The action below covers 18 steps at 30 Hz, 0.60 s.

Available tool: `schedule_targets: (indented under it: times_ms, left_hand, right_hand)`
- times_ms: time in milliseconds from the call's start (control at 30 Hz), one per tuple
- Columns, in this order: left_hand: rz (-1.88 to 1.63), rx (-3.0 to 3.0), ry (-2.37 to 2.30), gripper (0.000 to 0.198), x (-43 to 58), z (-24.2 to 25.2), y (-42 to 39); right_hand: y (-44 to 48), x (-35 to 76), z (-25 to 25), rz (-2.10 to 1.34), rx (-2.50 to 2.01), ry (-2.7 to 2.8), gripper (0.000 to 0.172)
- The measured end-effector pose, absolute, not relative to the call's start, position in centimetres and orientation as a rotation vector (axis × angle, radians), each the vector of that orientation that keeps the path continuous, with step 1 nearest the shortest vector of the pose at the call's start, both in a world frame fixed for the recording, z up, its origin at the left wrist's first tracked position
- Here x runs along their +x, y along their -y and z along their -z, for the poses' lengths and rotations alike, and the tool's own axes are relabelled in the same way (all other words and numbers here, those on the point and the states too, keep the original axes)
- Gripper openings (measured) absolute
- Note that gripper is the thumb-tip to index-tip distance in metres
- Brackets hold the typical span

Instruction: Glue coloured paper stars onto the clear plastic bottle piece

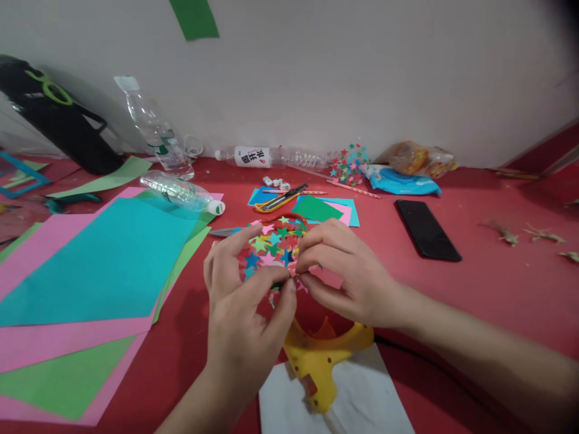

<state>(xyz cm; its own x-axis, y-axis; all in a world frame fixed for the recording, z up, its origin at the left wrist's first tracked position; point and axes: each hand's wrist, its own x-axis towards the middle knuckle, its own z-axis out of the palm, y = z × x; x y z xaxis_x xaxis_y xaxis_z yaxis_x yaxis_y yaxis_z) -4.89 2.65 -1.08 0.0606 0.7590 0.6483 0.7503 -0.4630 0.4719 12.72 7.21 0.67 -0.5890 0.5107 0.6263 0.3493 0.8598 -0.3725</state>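
Note:
My left hand [246, 301] and my right hand [348, 271] meet at their fingertips, thumb and forefinger of each pinched together. Whatever is between the fingertips is tiny and mostly covered; a pinkish bit shows there. Right behind the fingers is a clear piece covered with coloured paper stars [268, 244] in pink, green and blue, partly hidden by both hands. A yellow glue gun [312, 361] lies below my hands on a white sheet [362, 386]. Pointed grey blades [221, 232] stick out beside my left fingers.
Coloured paper sheets [104, 259] cover the left side, with a plastic bottle [174, 190] on them. A box cutter [280, 199] and small paper pieces [319, 208] lie behind my hands. A phone [427, 229] is at right. A star-covered clear piece [350, 166] stands by the wall.

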Motion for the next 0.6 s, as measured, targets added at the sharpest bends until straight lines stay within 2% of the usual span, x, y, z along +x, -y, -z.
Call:
schedule_targets:
  times_ms: [600]
  left_hand:
    - [-1.382, 2.124, -1.624, 0.010, -5.06, 1.12, -2.97]
  right_hand:
    - [-7.05, 12.49, -0.52, -0.264, -0.632, 2.288, 0.011]
